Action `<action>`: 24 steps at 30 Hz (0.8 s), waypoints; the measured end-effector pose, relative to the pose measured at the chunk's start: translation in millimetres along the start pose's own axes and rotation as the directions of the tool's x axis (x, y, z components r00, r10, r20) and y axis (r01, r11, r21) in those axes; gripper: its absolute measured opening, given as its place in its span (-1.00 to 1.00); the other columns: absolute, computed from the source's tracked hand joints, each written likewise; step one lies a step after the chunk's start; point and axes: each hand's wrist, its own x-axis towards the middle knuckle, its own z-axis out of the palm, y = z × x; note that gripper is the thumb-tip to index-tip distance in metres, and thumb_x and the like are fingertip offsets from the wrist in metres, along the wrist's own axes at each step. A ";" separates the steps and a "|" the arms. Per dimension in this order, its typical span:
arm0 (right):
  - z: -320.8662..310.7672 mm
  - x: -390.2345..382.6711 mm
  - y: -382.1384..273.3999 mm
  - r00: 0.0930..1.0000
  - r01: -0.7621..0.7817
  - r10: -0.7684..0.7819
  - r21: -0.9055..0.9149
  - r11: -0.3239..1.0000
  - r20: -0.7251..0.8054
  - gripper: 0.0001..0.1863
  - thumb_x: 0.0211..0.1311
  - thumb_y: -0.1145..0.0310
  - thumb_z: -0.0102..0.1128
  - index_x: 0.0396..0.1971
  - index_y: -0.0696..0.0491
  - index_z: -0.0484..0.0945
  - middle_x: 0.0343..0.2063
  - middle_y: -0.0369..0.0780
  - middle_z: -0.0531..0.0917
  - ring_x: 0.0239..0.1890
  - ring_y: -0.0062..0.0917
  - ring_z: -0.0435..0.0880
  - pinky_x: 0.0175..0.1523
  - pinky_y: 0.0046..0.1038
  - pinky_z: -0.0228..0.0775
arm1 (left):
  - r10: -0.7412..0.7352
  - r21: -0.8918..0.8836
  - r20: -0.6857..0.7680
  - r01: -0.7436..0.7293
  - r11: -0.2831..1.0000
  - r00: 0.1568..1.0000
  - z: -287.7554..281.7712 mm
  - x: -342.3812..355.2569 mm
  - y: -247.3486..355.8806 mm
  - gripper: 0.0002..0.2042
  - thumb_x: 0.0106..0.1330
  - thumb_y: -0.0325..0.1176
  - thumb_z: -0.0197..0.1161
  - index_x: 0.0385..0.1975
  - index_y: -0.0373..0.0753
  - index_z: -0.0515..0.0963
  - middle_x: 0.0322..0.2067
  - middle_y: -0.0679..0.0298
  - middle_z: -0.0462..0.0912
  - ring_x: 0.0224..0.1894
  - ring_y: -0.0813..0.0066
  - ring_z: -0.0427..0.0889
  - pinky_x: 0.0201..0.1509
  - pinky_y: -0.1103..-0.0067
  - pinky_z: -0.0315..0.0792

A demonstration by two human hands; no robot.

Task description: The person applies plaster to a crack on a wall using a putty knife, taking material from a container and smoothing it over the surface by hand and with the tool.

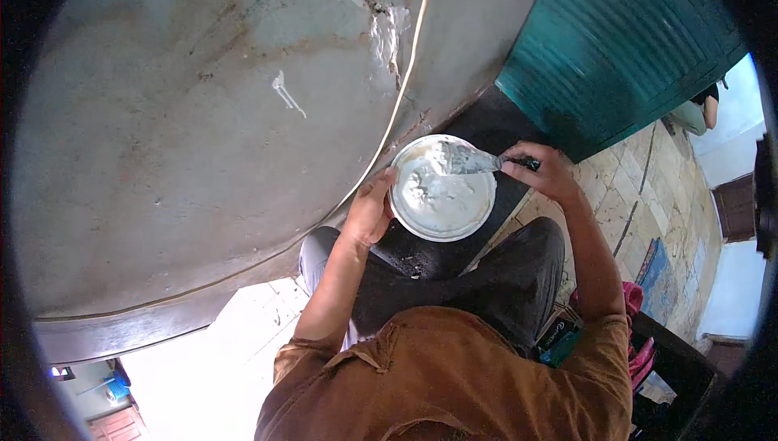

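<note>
A round white tub of thick white paste sits in front of me above my knees. My left hand grips the tub's left side, with the thumb near the rim. My right hand is closed round the dark handle of a putty knife. The knife's wide blade, smeared with white, reaches in over the tub's right rim and its tip meets the paste. Part of the handle is hidden by my fingers.
Ahead, a grey wall has a crack with white filler; a pale cable runs along it. A teal ribbed panel stands at right. Dark surface lies under the tub. Another person is far right; pink cloth lies beside me.
</note>
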 end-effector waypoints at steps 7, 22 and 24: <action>-14.6 45.1 -54.9 0.975 0.135 -0.132 0.001 0.991 -0.179 -0.72 0.28 0.24 0.35 -0.21 0.17 0.68 -0.34 -0.31 0.70 -0.22 -0.68 0.60 -0.05 -0.52 0.40 | 0.022 0.005 0.001 -0.022 1.000 1.000 -7.1 1.5 5.1 -0.66 0.55 -0.21 0.01 0.03 -0.38 0.50 -0.21 0.21 0.68 -0.24 0.49 0.69 -0.15 0.53 0.60; -14.4 61.4 -151.7 0.692 0.084 -0.386 -0.463 0.882 -0.609 -0.66 0.19 0.07 0.37 -0.34 0.09 0.66 -0.37 -0.15 0.69 -0.28 -0.21 0.67 -0.15 -0.25 0.49 | -0.012 0.014 0.028 0.012 1.000 1.000 -3.7 -9.8 5.6 -0.65 0.57 -0.21 -0.03 0.01 -0.40 0.50 -0.16 0.14 0.67 -0.18 0.42 0.69 -0.06 0.44 0.61; -4.8 58.4 -155.6 0.680 0.050 -0.398 -0.502 0.863 -0.616 -0.67 0.19 0.08 0.36 -0.35 0.07 0.65 -0.37 -0.16 0.69 -0.27 -0.20 0.66 -0.16 -0.22 0.49 | -0.046 -0.010 -0.005 0.046 0.999 0.999 -6.9 -9.3 4.4 -0.67 0.56 -0.26 -0.02 0.02 -0.43 0.49 -0.11 0.10 0.66 -0.13 0.36 0.68 0.01 0.40 0.59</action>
